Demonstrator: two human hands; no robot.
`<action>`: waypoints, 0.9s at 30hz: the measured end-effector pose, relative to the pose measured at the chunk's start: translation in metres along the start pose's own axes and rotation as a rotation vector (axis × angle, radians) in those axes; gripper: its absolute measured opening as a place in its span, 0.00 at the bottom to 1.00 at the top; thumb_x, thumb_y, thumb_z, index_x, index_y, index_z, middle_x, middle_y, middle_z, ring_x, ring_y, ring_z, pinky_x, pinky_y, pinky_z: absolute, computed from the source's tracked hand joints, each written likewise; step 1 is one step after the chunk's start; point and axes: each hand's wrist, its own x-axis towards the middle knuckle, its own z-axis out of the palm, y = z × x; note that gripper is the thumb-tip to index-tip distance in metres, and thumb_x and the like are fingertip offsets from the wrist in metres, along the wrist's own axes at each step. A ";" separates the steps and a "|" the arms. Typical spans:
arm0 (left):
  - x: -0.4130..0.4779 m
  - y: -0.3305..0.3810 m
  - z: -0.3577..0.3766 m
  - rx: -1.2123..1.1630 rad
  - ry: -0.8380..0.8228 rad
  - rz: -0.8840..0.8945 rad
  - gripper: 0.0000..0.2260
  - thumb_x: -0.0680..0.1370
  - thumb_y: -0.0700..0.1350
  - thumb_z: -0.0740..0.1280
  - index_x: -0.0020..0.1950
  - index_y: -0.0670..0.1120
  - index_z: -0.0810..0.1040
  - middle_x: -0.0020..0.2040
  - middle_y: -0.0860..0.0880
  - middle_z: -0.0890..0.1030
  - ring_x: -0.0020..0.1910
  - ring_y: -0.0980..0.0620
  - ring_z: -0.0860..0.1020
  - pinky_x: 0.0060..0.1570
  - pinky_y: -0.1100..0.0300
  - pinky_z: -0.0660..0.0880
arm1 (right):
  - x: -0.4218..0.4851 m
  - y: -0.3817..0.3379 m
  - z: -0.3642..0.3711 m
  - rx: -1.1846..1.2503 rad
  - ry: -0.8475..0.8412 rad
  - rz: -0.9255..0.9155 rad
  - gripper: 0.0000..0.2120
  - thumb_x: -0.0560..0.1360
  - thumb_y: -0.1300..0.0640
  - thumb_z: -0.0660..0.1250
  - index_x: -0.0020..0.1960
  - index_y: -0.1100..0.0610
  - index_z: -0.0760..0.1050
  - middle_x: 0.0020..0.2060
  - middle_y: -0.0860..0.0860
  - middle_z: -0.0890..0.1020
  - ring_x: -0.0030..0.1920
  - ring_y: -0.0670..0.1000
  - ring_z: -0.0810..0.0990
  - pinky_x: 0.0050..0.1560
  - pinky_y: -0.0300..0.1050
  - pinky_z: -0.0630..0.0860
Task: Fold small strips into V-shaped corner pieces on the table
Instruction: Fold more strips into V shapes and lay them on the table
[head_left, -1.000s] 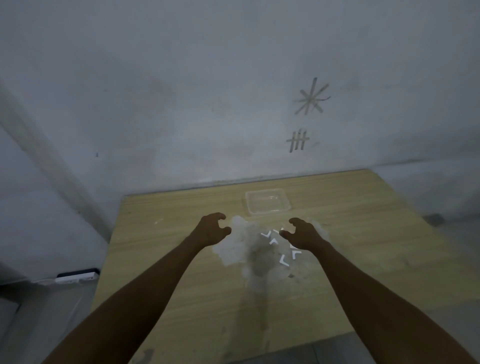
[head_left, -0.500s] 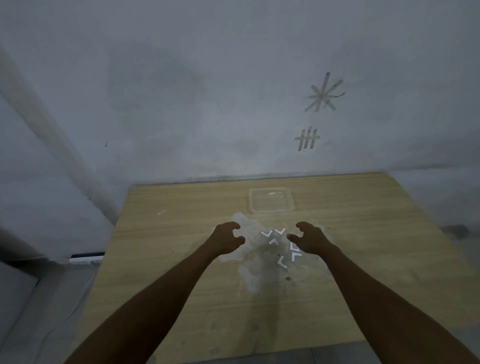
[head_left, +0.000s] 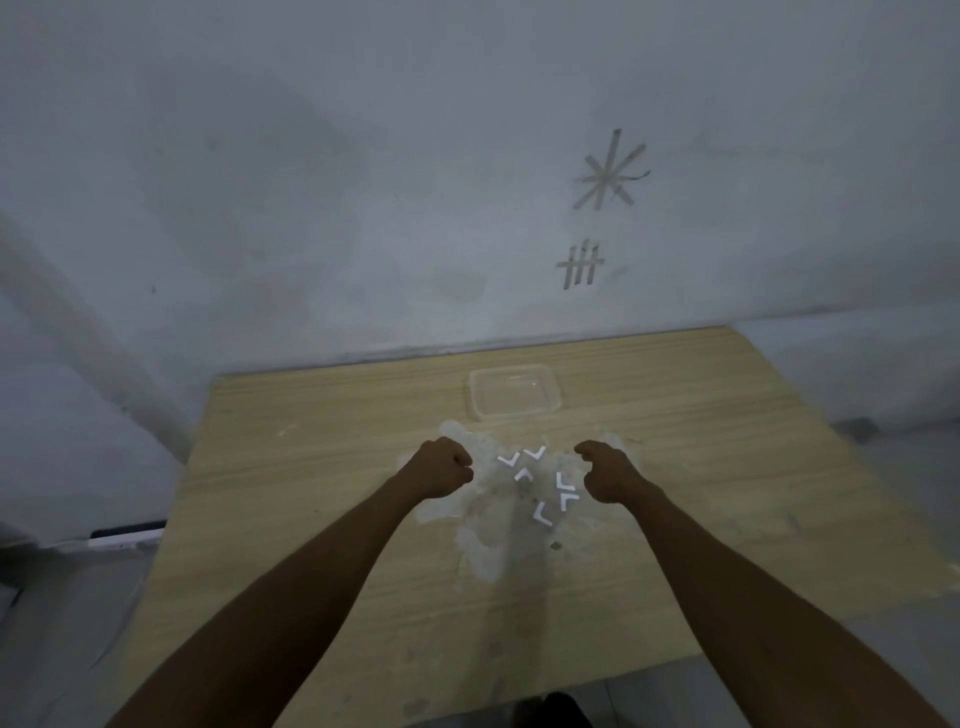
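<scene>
1. While both arms reach out over the pale wooden table (head_left: 311, 467), the small white V-shaped folded pieces (head_left: 523, 474) lie in a loose cluster on a whitish rough patch (head_left: 483, 551) of the tabletop, directly between the two hands.
2. The left hand (head_left: 441, 467) is curled into a fist just left of the cluster, and nothing shows inside it.
3. The right hand (head_left: 605, 470) is curled in the same way, with nothing visible in it. The two rightmost pieces lie just beside its knuckles, so it looks the nearer hand.
4. The pieces point in different directions and share no common axis.
5. No flat, unfolded strip can be made out anywhere on the table.
6. A clear rectangular plastic container (head_left: 516, 397) stands beyond the cluster, towards the wall. Whether it holds strips cannot be told.
7. Any further fold probably starts with a reach forward past the cluster to that container, which lies about midway between both hands.
</scene>
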 end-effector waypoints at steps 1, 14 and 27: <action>0.003 0.004 0.003 -0.010 -0.003 -0.003 0.14 0.77 0.43 0.66 0.60 0.38 0.79 0.64 0.42 0.78 0.62 0.46 0.76 0.59 0.58 0.71 | 0.001 0.005 -0.002 -0.002 0.004 0.001 0.25 0.76 0.68 0.57 0.73 0.61 0.61 0.72 0.57 0.67 0.71 0.53 0.69 0.66 0.42 0.66; 0.055 0.045 0.070 -0.085 0.024 -0.218 0.19 0.74 0.43 0.69 0.65 0.42 0.75 0.66 0.44 0.75 0.62 0.48 0.75 0.61 0.59 0.70 | 0.073 0.062 -0.003 -0.015 -0.161 -0.139 0.25 0.76 0.64 0.63 0.72 0.59 0.65 0.70 0.55 0.70 0.67 0.52 0.73 0.61 0.39 0.69; 0.092 0.079 0.122 -0.150 0.016 -0.363 0.19 0.74 0.40 0.68 0.65 0.41 0.74 0.64 0.42 0.76 0.62 0.46 0.75 0.60 0.58 0.72 | 0.107 0.073 0.019 0.061 -0.291 -0.296 0.23 0.73 0.58 0.68 0.67 0.60 0.70 0.65 0.57 0.75 0.65 0.56 0.74 0.63 0.46 0.72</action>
